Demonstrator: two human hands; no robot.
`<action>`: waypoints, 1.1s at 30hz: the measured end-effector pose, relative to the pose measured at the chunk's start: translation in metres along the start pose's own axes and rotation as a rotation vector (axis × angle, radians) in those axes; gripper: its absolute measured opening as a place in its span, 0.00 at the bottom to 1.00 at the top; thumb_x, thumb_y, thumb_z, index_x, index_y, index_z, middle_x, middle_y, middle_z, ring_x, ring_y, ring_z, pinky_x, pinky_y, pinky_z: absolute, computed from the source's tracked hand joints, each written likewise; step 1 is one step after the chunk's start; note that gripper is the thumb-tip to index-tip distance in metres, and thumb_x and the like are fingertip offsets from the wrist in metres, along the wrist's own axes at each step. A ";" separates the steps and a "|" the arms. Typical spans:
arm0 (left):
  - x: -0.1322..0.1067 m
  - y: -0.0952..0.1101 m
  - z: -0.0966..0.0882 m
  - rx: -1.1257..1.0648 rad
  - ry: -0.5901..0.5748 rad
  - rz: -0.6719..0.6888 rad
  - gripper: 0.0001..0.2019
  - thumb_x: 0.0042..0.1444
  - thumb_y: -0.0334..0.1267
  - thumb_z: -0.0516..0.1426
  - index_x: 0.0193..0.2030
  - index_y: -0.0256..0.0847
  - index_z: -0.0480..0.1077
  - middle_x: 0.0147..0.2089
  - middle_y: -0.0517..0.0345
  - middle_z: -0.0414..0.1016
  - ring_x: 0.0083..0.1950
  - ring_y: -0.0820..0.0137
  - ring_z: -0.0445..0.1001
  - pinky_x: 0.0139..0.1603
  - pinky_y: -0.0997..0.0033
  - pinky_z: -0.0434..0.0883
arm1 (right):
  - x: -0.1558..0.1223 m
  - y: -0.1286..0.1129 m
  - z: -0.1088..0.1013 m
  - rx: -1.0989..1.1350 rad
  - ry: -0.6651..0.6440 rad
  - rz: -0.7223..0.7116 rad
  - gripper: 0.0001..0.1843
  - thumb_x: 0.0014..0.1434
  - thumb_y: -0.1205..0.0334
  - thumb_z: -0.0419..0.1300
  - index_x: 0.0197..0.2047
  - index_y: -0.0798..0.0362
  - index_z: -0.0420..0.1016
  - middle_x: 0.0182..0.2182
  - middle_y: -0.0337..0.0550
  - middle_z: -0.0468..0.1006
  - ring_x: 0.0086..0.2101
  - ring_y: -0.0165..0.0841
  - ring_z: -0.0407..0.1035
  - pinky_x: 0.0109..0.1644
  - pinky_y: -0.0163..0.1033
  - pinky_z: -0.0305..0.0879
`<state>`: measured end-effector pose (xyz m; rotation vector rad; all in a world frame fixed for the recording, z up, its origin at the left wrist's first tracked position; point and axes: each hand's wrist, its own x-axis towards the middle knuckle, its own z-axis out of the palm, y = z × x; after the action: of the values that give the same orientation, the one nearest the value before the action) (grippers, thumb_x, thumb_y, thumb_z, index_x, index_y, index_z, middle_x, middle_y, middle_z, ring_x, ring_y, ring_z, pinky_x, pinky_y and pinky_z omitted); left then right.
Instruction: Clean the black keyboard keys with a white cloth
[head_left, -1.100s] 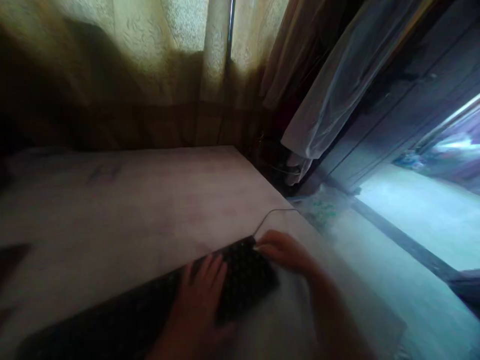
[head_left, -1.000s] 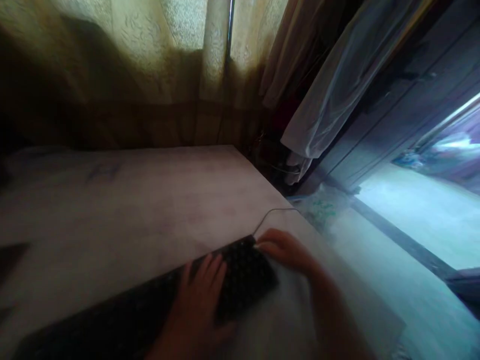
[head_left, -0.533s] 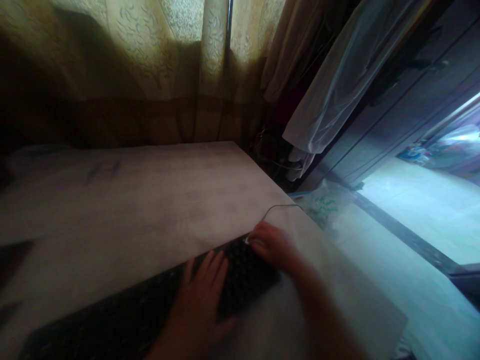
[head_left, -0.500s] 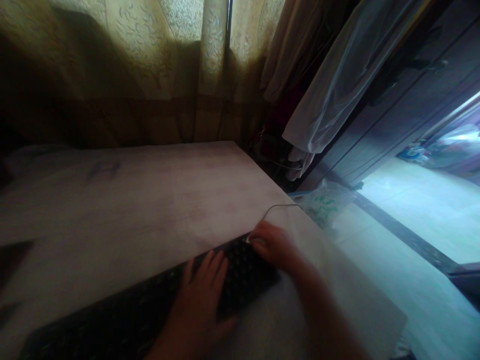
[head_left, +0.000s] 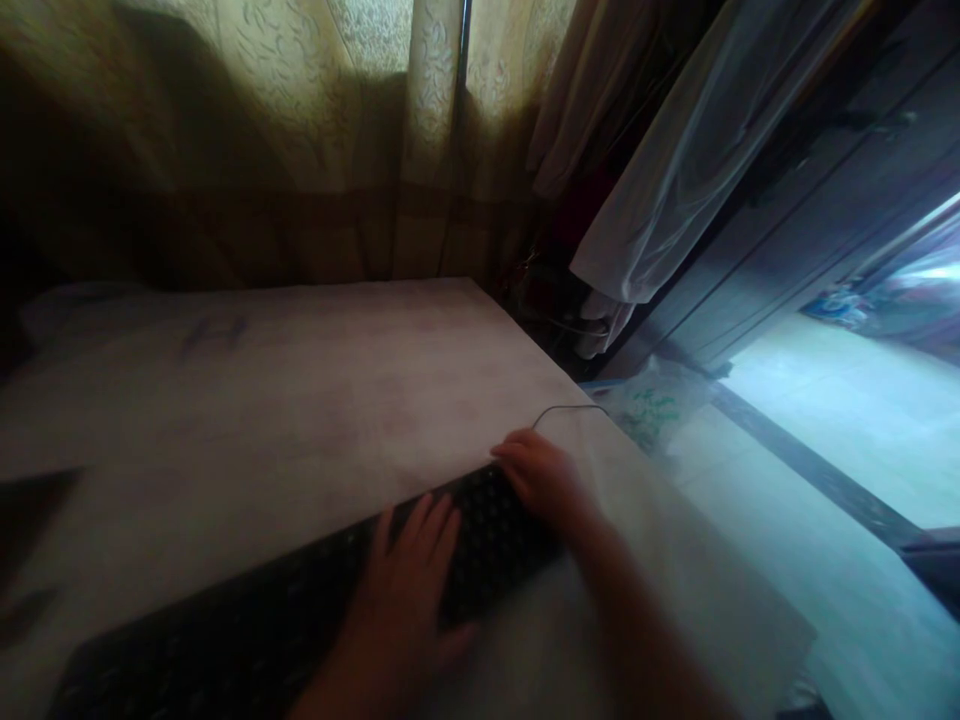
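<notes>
A long black keyboard (head_left: 495,545) lies at a slant across the near part of the pale table top. My left hand (head_left: 409,570) rests flat on its middle keys, fingers stretched out and thumb apart. At the far right corner of the keyboard is my right hand (head_left: 536,475), with its fingers curled together. Whatever those fingers hold, if anything, is hidden and blurred. From behind the right hand a thin dark cable (head_left: 562,407) curves out towards the table's right edge.
The light, faintly marked table top (head_left: 300,400) reaches back to patterned curtains (head_left: 292,110). White cloth (head_left: 667,190) hangs beyond its right edge, above a clear plastic bag (head_left: 652,405) on the floor. A dark object (head_left: 34,510) sits at the left edge.
My right hand has slid slightly away from me, up to the keyboard's far edge. A small white bit seen at its fingertips before is now out of sight. My left hand stays put.
</notes>
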<state>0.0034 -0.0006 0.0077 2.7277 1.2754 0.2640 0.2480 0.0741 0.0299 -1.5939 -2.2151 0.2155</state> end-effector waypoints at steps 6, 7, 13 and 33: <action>0.001 0.001 0.000 -0.026 0.007 -0.007 0.43 0.54 0.58 0.57 0.73 0.40 0.51 0.74 0.46 0.57 0.73 0.49 0.56 0.70 0.38 0.51 | -0.001 -0.003 -0.002 -0.011 -0.043 -0.065 0.14 0.60 0.72 0.58 0.43 0.49 0.81 0.43 0.46 0.79 0.42 0.38 0.73 0.46 0.42 0.70; 0.000 0.001 0.000 -0.028 0.010 -0.007 0.43 0.54 0.57 0.57 0.73 0.40 0.51 0.74 0.46 0.57 0.73 0.49 0.56 0.70 0.39 0.51 | -0.003 -0.001 -0.005 -0.007 -0.057 -0.081 0.14 0.59 0.73 0.58 0.43 0.49 0.81 0.43 0.46 0.79 0.42 0.37 0.74 0.46 0.41 0.69; 0.000 0.002 -0.001 -0.043 0.011 -0.015 0.43 0.54 0.56 0.57 0.72 0.39 0.52 0.74 0.46 0.56 0.73 0.49 0.55 0.71 0.39 0.50 | -0.007 -0.001 -0.016 0.047 -0.104 -0.112 0.14 0.60 0.72 0.57 0.42 0.50 0.81 0.40 0.44 0.79 0.39 0.35 0.74 0.44 0.40 0.69; 0.002 0.004 -0.007 -0.089 -0.056 -0.038 0.43 0.54 0.55 0.59 0.72 0.39 0.52 0.75 0.45 0.53 0.74 0.49 0.53 0.71 0.38 0.50 | 0.007 -0.014 -0.010 -0.124 -0.196 0.082 0.18 0.62 0.75 0.53 0.47 0.51 0.80 0.47 0.49 0.79 0.47 0.41 0.71 0.48 0.43 0.66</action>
<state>0.0065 -0.0011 0.0151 2.6144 1.2678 0.2330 0.2381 0.0747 0.0458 -1.8015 -2.3521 0.2732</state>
